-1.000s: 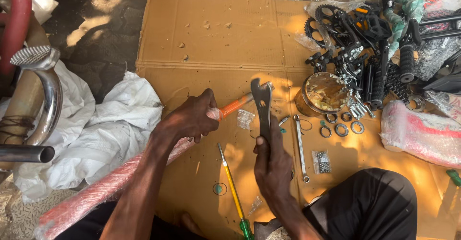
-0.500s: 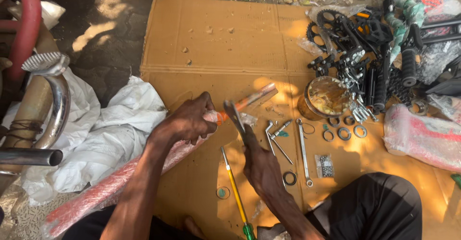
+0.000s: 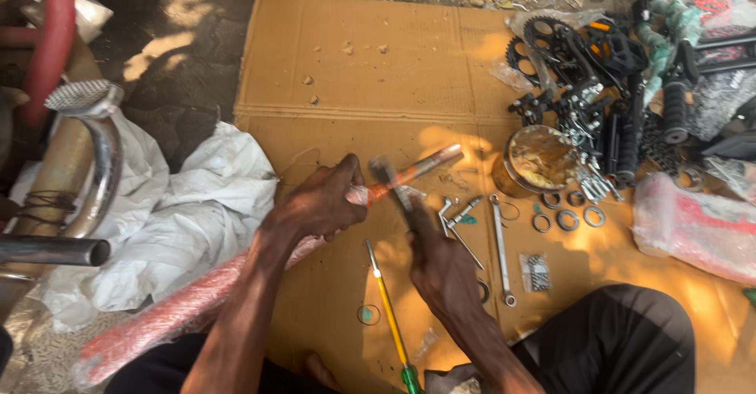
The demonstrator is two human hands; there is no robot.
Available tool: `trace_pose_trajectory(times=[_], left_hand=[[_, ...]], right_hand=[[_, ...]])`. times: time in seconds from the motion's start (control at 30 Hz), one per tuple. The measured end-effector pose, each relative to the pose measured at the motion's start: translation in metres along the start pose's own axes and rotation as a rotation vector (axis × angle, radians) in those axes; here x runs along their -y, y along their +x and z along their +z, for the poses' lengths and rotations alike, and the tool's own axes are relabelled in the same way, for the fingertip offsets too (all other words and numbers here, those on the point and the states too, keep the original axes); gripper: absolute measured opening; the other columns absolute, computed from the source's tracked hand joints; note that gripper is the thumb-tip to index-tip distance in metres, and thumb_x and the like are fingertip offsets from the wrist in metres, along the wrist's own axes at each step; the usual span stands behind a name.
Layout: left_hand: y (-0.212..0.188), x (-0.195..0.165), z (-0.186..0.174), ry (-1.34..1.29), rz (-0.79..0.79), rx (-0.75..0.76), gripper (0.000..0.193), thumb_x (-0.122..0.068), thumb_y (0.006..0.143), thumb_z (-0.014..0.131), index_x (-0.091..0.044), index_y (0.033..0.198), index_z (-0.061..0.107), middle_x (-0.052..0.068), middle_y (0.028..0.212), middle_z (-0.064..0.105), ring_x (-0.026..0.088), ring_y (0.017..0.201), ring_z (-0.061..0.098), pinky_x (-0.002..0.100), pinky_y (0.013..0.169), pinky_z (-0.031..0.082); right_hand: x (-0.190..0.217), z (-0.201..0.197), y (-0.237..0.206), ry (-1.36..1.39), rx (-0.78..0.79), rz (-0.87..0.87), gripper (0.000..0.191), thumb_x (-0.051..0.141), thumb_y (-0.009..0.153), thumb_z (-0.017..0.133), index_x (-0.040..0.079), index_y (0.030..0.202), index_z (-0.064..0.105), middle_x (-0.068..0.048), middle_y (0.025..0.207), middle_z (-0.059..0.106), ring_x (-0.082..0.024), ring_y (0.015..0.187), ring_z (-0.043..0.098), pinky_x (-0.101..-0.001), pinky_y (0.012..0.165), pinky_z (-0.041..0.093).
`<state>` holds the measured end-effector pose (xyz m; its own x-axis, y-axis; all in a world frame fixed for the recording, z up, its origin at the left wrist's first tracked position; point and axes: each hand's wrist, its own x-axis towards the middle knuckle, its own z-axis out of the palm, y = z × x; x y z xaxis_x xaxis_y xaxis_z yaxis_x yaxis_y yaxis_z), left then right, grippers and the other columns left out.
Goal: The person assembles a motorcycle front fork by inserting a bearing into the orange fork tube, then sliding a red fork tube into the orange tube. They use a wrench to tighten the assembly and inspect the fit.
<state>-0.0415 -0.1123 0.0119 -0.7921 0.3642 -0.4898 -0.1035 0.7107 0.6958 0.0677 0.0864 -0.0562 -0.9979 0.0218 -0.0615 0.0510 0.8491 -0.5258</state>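
My left hand [image 3: 319, 201] grips a long tube wrapped in red plastic [image 3: 173, 315] near its orange neck; its bare metal end [image 3: 429, 161] points up and right over the cardboard sheet [image 3: 354, 63]. My right hand [image 3: 441, 264] holds a dark flat wrench [image 3: 390, 177] by its handle. The wrench head is blurred and lies against the tube just right of my left thumb. A green and yellow screwdriver [image 3: 387, 311] lies on the cardboard below my hands.
A silver spanner [image 3: 500, 244], several metal rings [image 3: 567, 219] and a grease tin [image 3: 539, 161] lie to the right. Black bicycle parts [image 3: 614, 63] pile at top right. White sacking [image 3: 181, 221] and a chrome pipe [image 3: 94, 165] sit at left.
My right hand has swung the wrench from upright, right of the tube, down and left onto the tube by my left hand. My left hand has kept its grip.
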Motion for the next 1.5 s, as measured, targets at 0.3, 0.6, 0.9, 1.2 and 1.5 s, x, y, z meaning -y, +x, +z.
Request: trace_pose_trajectory(times=[0.3, 0.6, 0.9, 1.2, 1.5], left_hand=[[-0.003, -0.001, 0.000, 0.012, 0.043, -0.007, 0.035, -0.012, 0.078, 0.068, -0.003, 0.105, 0.049, 0.014, 0.064, 0.063, 0.024, 0.045, 0.061, 0.040, 0.044, 0.050], [0.000, 0.009, -0.002, -0.046, 0.047, -0.017, 0.037, -0.010, 0.076, 0.069, -0.001, 0.105, 0.049, 0.014, 0.065, 0.063, 0.022, 0.046, 0.060, 0.040, 0.043, 0.049], [0.012, 0.022, -0.012, -0.105, 0.103, -0.082, 0.036, -0.011, 0.074, 0.075, -0.001, 0.101, 0.052, 0.012, 0.064, 0.066, 0.019, 0.052, 0.062, 0.037, 0.046, 0.047], [0.018, 0.035, -0.014, -0.140, 0.070, -0.107, 0.040, -0.010, 0.073, 0.073, -0.002, 0.106, 0.052, 0.011, 0.064, 0.060, 0.020, 0.046, 0.056, 0.039, 0.042, 0.045], [0.019, 0.040, -0.011, -0.119, 0.135, -0.147, 0.039, -0.011, 0.070, 0.076, -0.002, 0.100, 0.053, 0.010, 0.061, 0.059, 0.020, 0.041, 0.056, 0.038, 0.038, 0.044]], right_hand=[[0.004, 0.009, 0.001, -0.005, -0.096, -0.150, 0.074, 0.004, 0.090, 0.059, 0.013, 0.159, 0.035, -0.020, 0.076, 0.070, -0.038, 0.055, 0.063, -0.0480, 0.047, 0.046], [0.010, 0.005, -0.009, 0.359, -0.424, -0.099, 0.054, 0.016, 0.103, 0.052, 0.010, 0.154, 0.034, -0.020, 0.073, 0.068, -0.035, 0.057, 0.067, -0.0473, 0.049, 0.051], [0.001, 0.008, -0.014, 0.334, -0.277, -0.074, 0.057, 0.017, 0.100, 0.055, 0.013, 0.155, 0.039, -0.020, 0.065, 0.064, -0.034, 0.050, 0.064, -0.0476, 0.046, 0.048], [-0.010, 0.014, -0.007, 0.104, -0.025, 0.063, 0.066, 0.019, 0.098, 0.055, 0.018, 0.159, 0.030, -0.016, 0.069, 0.068, -0.036, 0.049, 0.063, -0.0496, 0.048, 0.044], [0.004, 0.020, -0.002, 0.013, 0.124, 0.089, 0.057, 0.022, 0.103, 0.050, 0.016, 0.159, 0.039, -0.019, 0.060, 0.062, -0.032, 0.053, 0.063, -0.0482, 0.053, 0.044]])
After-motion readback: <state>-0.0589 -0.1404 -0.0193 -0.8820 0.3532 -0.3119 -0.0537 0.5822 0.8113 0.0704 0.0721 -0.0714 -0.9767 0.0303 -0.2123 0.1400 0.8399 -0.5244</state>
